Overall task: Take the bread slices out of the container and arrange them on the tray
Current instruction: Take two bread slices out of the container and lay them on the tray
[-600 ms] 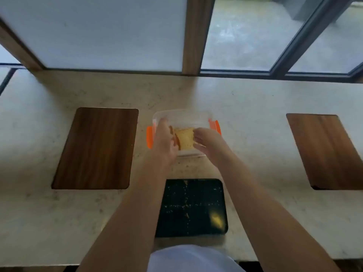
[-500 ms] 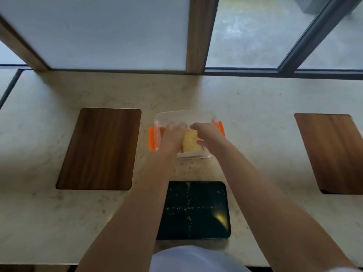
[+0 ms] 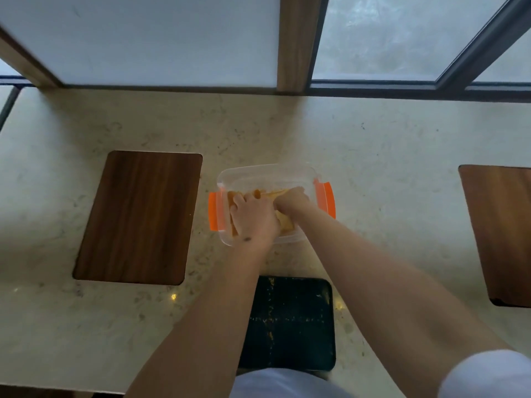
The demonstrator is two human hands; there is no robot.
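Both hands are down inside the clear container (image 3: 267, 175) now, the one with the orange clips, sitting on the pale worktop (image 3: 388, 196) just beyond the dark tray (image 3: 298, 326). The bread slices (image 3: 283, 222) are in there, golden, mostly covered by knuckles and wrists. The tray carries only crumbs, no slice on it yet.

The left hand (image 3: 253, 216) lies palm down over the left part of the stack, fingers (image 3: 240, 201) curled forward and down onto the bread. The right hand (image 3: 291, 201) comes in from the right, wrist angled across, its fingertips dipped behind a slice edge. Whether either hand is actually pinching a slice I cannot tell; the fingertips are hidden among the bread.

To do this well, I would say: separate one slice from the pack, get the fingers under or along the crust rather than squeezing the soft middle, and let the other hand steady the box or hold back the neighbours. Lift straight up clear of the rim, since the container looks light and could drag along. Then bring it back toward the body and lay it flat in a corner of the tray, leaving room for the rest.

Both forearms stretch forward, nearly meeting at the box.
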